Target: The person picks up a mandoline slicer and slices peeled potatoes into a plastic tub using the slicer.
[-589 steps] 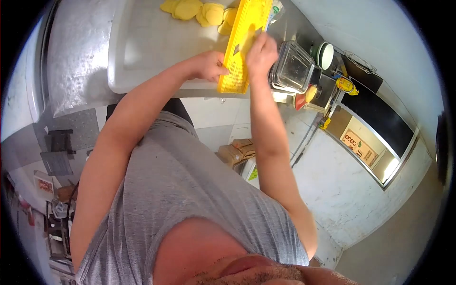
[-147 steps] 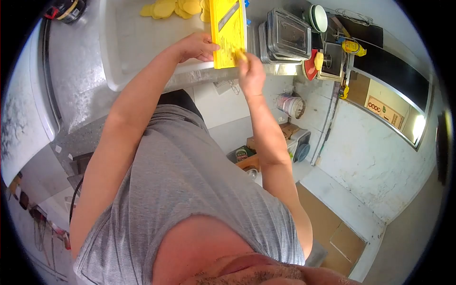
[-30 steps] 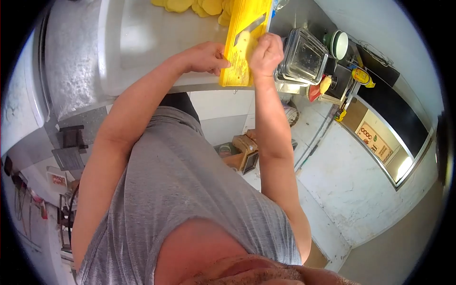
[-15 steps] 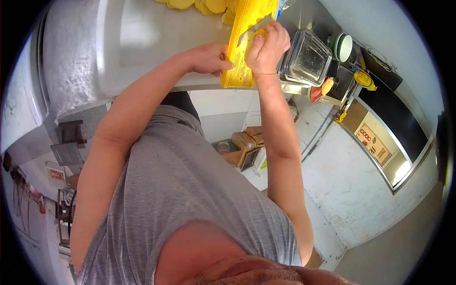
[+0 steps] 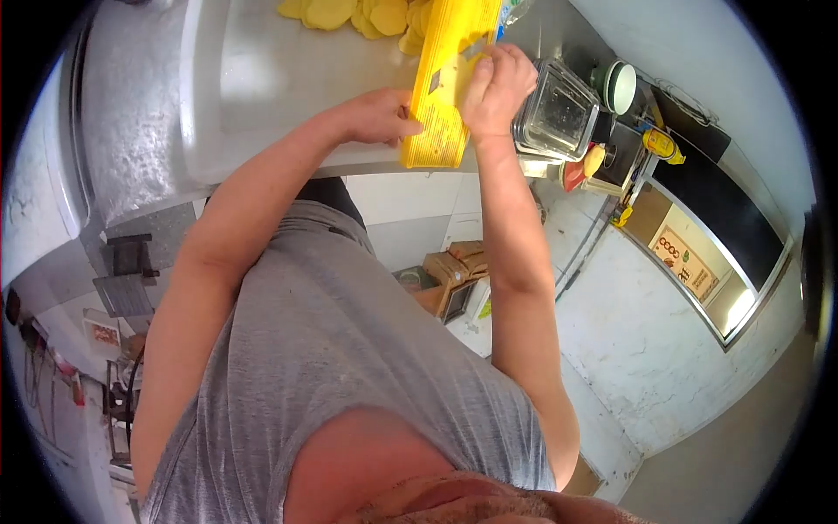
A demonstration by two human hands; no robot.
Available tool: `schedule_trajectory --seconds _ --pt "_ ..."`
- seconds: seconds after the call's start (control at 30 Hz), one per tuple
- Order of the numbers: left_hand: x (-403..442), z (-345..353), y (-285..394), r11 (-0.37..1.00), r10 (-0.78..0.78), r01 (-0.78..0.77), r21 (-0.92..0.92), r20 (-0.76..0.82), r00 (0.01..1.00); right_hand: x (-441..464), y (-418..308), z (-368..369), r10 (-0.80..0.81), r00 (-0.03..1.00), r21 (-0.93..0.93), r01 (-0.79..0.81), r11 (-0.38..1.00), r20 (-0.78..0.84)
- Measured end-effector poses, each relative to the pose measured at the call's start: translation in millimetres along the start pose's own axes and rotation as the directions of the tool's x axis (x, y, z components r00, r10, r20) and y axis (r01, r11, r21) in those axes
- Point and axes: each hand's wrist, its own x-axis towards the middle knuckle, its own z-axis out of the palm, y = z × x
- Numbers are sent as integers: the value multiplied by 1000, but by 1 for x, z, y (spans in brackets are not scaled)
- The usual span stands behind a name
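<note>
A yellow mandoline slicer [image 5: 436, 131] slants across the edge of a pale tray, its ribbed face toward me. Closed on its left edge, near the lower end, is my left hand [image 5: 381, 116]. My right hand [image 5: 499, 87] is curled over the slicer's face with a pale yellow potato piece [image 5: 452, 74] under its fingers, mostly hidden. That piece covers the middle of the slanted metal blade [image 5: 435, 82], so only its ends show. Several round potato slices [image 5: 384, 16] lie in the tray beyond the slicer.
The wide pale tray [image 5: 271, 131] sits on the worktop. To the right are stacked clear containers [image 5: 556, 109], green-and-white bowls [image 5: 621, 88] and a yellow bottle [image 5: 663, 146]. Cardboard boxes [image 5: 449, 272] stand low below the worktop. Crumpled clear plastic [image 5: 517, 10] lies beyond the slicer.
The right hand and potato piece have shifted slightly on the slicer, now covering the middle of the blade. The slicer's lower end has moved slightly left, with the left hand still on it.
</note>
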Motion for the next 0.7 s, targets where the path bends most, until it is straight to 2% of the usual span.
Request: schedule_trajectory --seconds 0.03,0.13,0.17,0.3,0.37,0.47,0.57,0.7 --pt "0 -1 -1 1000 9 -9 -8 2 1000 -1 0 0 -2 1000 13 2 1000 -25" --pt "1 0 -4 999 21 -20 -32 22 1000 -1 -10 -4 32 978 -56 -21 998 204" --pt "2 0 -4 999 13 -12 -34 29 999 -1 -13 1 46 974 -58 -34 998 220" --pt "3 -3 -5 999 15 -13 -31 69 998 1 -10 11 7 995 -101 3 995 96" --pt "1 0 -5 1000 22 -22 -12 37 999 5 -10 13 -21 998 -110 27 994 56" --pt "4 -2 -8 999 36 -36 0 37 999 8 -12 11 -21 995 -87 30 996 103" --pt "2 -1 -4 999 51 -50 -21 39 998 15 -4 19 42 994 -141 -28 990 98" --pt "-2 -1 2 998 39 -40 43 31 999 28 -3 20 -12 996 -188 29 982 90"
